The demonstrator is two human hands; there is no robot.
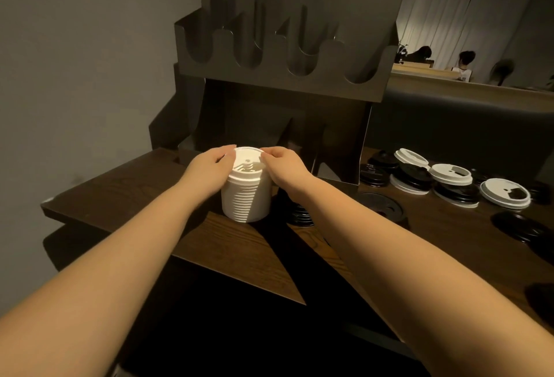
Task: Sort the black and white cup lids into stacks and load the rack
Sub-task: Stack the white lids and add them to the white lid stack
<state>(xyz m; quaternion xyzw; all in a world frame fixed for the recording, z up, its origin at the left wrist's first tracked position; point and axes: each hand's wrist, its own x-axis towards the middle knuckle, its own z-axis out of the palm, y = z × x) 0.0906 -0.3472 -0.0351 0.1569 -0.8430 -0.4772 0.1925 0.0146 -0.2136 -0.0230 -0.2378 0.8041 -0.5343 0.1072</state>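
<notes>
1. Tall stack of white lids (246, 193) standing upright on the dark wood-grain table (168, 220), just in front of the rack.
2. Left hand (209, 166) cupped on the stack's left side, fingers curled round the top lid's rim.
3. Right hand (283, 163) on the right side, fingertips pinching that same rim.
4. Metal rack (284, 55) right behind the stack, scalloped slots all bare.
5. Short black stack (301, 214) just right of the white one, half hidden by the right forearm.
6. Loose mixed lids (449, 181) scattered well to the right of the stack.
7. Dim room: grey wall (75, 61) left of the rack, pale curtains (449, 16) and seated people far right behind it.
</notes>
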